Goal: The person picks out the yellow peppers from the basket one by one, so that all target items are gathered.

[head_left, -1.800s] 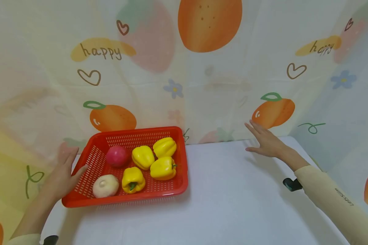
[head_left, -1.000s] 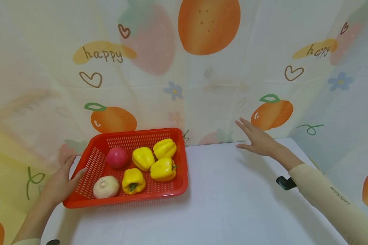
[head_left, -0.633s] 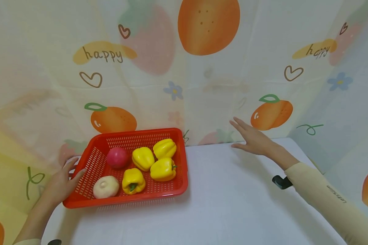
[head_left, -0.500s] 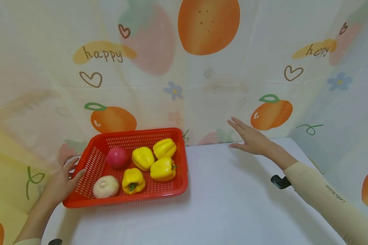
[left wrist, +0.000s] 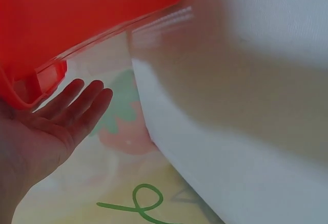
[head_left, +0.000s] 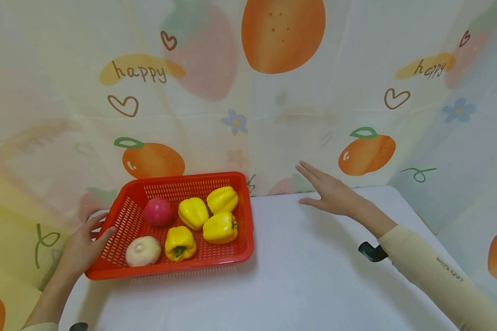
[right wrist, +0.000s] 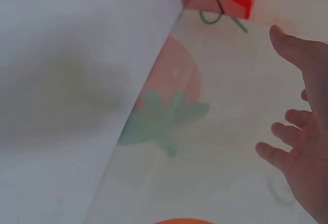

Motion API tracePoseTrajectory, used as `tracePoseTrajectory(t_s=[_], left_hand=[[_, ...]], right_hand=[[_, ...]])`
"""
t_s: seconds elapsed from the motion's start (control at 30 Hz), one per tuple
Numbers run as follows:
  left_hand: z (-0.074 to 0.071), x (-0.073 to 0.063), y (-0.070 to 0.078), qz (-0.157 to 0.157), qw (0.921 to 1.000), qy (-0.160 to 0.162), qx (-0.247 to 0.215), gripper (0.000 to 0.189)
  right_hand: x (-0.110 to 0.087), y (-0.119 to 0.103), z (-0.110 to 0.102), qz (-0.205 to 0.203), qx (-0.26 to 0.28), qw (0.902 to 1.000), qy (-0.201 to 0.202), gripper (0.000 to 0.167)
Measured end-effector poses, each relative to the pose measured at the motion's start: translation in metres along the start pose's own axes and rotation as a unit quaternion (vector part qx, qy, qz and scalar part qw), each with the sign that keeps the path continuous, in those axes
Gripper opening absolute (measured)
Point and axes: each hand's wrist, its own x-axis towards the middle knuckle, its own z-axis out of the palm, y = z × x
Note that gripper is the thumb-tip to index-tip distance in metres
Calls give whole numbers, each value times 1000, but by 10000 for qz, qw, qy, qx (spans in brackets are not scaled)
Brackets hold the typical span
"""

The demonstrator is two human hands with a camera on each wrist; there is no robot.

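Backdrop (head_left: 290, 94): pale cloth on the back and both sides, printed with oranges, strawberries, hearts, blue flowers and the word "happy".

Tabletop (head_left: 298, 280): white covering, meeting the backdrop at the rear.

Basket (head_left: 199, 265): red, perforated sides and floor, situated on the left part of the tabletop near the backdrop. It contains six items.

Right sleeve (head_left: 430, 271): cream, with dark lettering along the forearm.

Right hand (head_left: 333, 193): raised above the tabletop, well apart from the basket's right end; fingers extended, thumb spread away from them, nothing held.

Left hand (head_left: 80, 250): at the basket's left end, thumb over the rim, fingers outside and spread from the thumb; the grip is not closed. Contact with the rim cannot be confirmed.

Yellow peppers (head_left: 193, 214): four, grouped in the middle and right of the basket; the frontmost has its green stem facing forward.

Cream-coloured item (head_left: 142, 252): squat, nub on top, front left corner.

Pink-red item (head_left: 159, 212): round, behind it.

Dark fitting (head_left: 372, 252): beneath the right sleeve.
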Motion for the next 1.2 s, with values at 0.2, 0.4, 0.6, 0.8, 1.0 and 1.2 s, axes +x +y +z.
tracePoseTrajectory(t_s=[0.2,0.4,0.6,0.8,1.0,1.2], left_hand=[[5,-1,-2,-35,9993,152,-336,50],[12,0,-4,-258,9976,249,-591,50],[11,0,-5,-586,9948,14,-835,55],[8,-4,-7,-892,9887,-231,-1184,61],[5,-1,-7,-1102,9840,-374,-1348,65],[6,-1,-7,-1179,9811,-355,-1491,65]], right_hand=[[5,-14,2,-193,-17,9998,33,89],[8,-24,6,-287,119,9995,84,88],[7,-37,2,-99,483,9988,-7,88],[12,-58,0,-151,734,9972,14,87],[23,-71,7,-185,912,9956,148,87],[31,-81,17,-237,1079,9938,111,86]])
